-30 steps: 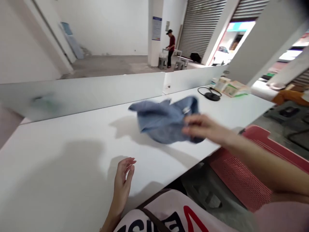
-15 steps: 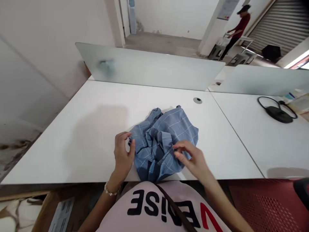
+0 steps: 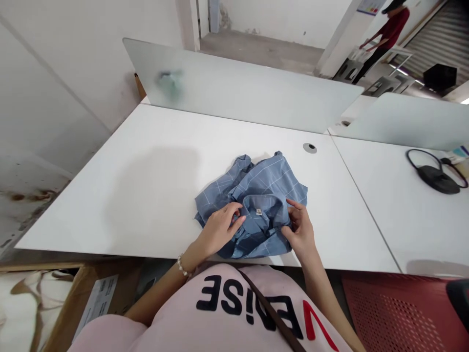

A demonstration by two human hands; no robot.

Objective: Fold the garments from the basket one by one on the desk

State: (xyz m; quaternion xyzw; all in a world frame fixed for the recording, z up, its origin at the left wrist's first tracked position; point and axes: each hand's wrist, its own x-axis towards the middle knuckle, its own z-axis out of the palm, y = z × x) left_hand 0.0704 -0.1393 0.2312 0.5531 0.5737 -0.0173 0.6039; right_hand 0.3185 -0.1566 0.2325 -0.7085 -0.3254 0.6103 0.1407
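Note:
A crumpled blue checked shirt (image 3: 267, 178) lies at the near edge of the white table, its collar opened into a ring with a small pale label (image 3: 258, 212) inside. My left hand (image 3: 222, 226) is closed on the left side of the collar, thumb and fingers pinching the cloth. On the opposite side, my right hand (image 3: 299, 229) grips the collar between thumb and fingers. The lower part of the shirt is bunched beneath both hands, so its full outline is hidden.
Frosted dividers (image 3: 238, 93) run along the back of the white table (image 3: 154, 195). A round cable hole (image 3: 309, 147) sits near the back right. A black device with a looped strap (image 3: 437, 178) rests far right. Beyond, a person in red (image 3: 390, 29) stands. A cardboard box (image 3: 98, 298) is below left.
Both hands have taken hold of the shirt's collar; the left moved right onto it from the shirt's left edge. The collar now stands open with its label showing. My view has shifted slightly.

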